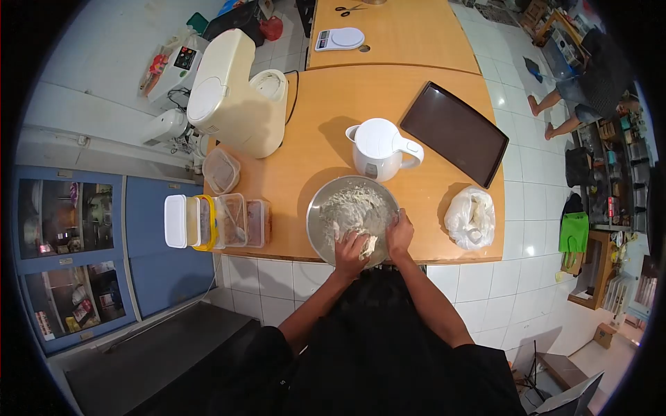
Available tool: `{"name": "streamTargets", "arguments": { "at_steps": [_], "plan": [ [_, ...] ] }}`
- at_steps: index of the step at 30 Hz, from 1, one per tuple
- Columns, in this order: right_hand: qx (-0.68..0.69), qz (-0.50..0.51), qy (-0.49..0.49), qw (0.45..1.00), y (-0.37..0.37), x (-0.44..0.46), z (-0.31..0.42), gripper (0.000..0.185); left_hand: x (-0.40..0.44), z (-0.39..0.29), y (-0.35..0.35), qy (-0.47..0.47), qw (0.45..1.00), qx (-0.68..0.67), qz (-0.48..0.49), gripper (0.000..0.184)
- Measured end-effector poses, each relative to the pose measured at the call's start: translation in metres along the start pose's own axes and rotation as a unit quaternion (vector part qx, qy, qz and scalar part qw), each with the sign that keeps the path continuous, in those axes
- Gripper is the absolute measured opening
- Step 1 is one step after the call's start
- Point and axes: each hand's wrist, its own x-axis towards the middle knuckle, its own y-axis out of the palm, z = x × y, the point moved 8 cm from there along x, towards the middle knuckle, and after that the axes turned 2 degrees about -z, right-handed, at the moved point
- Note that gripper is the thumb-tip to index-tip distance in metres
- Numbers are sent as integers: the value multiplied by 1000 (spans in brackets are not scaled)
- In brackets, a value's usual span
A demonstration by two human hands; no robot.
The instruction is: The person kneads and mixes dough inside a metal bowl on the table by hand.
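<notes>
A round metal bowl [313,239] stands at the table's front edge, holding loose flour [350,204] and clumps of pale dough [370,245]. My left hand [349,254] reaches in over the near rim. Its fingers are curled into the floury dough, with a lump showing beside them; the fingertips are partly hidden. On the right side, my right hand [399,237] grips the bowl's rim, with fingers outside the wall. Just behind the bowl is a white jug with a lid [378,149], its handle pointing right.
A dark baking tray [454,132] and a white plastic bag [470,218] lie on the right. Several food containers [232,219] and a cream countertop machine [229,97] stand left. Farther back are a kitchen scale [340,39] and scissors [350,10]. Another person [596,83] is at far right.
</notes>
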Motion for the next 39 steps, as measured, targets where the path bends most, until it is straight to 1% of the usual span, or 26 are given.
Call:
{"name": "streamTargets", "arguments": {
  "at_steps": [2,3,8,11,14,15,16,18,19,22,23,25,26,27,28,29,30,31,33,34,37,39],
  "plan": [
    [1,-4,-7,1000,2,-1,-1,14,1,-3,-8,28,999,-30,-18,42],
    [0,-2,-7,1000,2,-2,-1,14,3,-6,-13,42,998,-30,-25,43],
    [6,-5,-12,1000,1,-7,-4,15,15,-18,-26,91,992,-61,-68,57],
    [-5,-4,-14,1000,0,-8,-4,16,14,-11,-20,94,994,-29,-52,67],
    [-5,11,0,1000,3,-9,-11,19,26,-7,-31,55,992,-47,-100,77],
    [3,21,10,1000,4,-8,-13,22,39,-7,-37,29,989,-134,-59,71],
    [12,31,19,999,6,-7,-14,25,41,8,-28,-9,991,-127,-43,67],
    [64,-20,-37,997,-1,-7,-5,30,43,38,-8,-82,990,-116,-10,63],
    [89,-46,-64,993,-5,-7,-3,33,45,43,-1,-165,980,-90,66,69],
    [78,-24,-114,990,-5,-4,2,41,-5,107,65,-253,943,-58,211,69],
    [92,-19,-104,990,-2,-2,-1,42,-13,98,64,-237,947,-45,210,69],
    [116,-13,-85,990,-1,7,-7,43,-12,93,55,-237,946,-72,208,67],
    [149,2,-52,987,-1,16,-14,46,-11,90,53,-237,945,-86,208,66],
    [183,19,-19,983,1,26,-18,49,-2,83,36,-230,959,-79,147,63],
    [216,36,13,976,1,35,-15,52,-2,81,32,-212,968,-53,121,62],
    [322,53,91,941,4,44,-16,57,-1,78,29,-193,976,-28,94,61],
    [421,70,167,889,1,50,-3,62,1,75,26,-173,983,-2,66,60],
    [512,87,239,820,5,55,4,68,2,76,30,-185,979,-35,80,60],
    [557,116,241,787,13,75,19,75,1,78,36,-209,967,-98,109,60],
    [579,131,242,768,19,83,26,79,2,79,36,-209,967,-105,101,60],
    [600,96,230,760,24,99,49,82,4,77,36,-215,965,-123,89,61],
    [627,37,192,754,18,111,66,80,5,78,36,-228,961,-130,90,62]
  ]
}}
